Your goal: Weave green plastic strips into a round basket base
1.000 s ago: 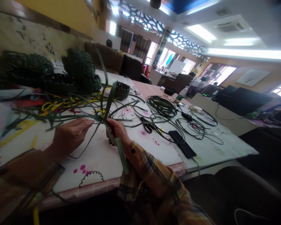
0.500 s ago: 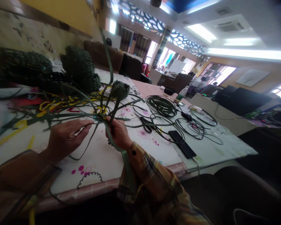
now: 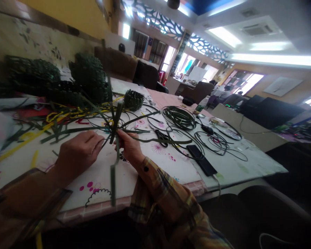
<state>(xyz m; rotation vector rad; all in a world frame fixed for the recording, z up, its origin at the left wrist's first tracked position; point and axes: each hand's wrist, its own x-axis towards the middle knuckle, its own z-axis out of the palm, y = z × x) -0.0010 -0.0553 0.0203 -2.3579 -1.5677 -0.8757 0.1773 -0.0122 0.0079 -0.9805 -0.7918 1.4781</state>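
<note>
Right hand (image 3: pixel 131 146) pinched nearly closed on the green strip bundle (image 3: pixel 115 125), at its crossing, held over the tabletop (image 3: pixel 251 166). Left hand (image 3: pixel 79 150) curled just beside it; can't tell if it grips a strip. Bundle's probably light, springy, a bit slick, easily creased. Best hold: flat at the crossing, loose ends free.
</note>
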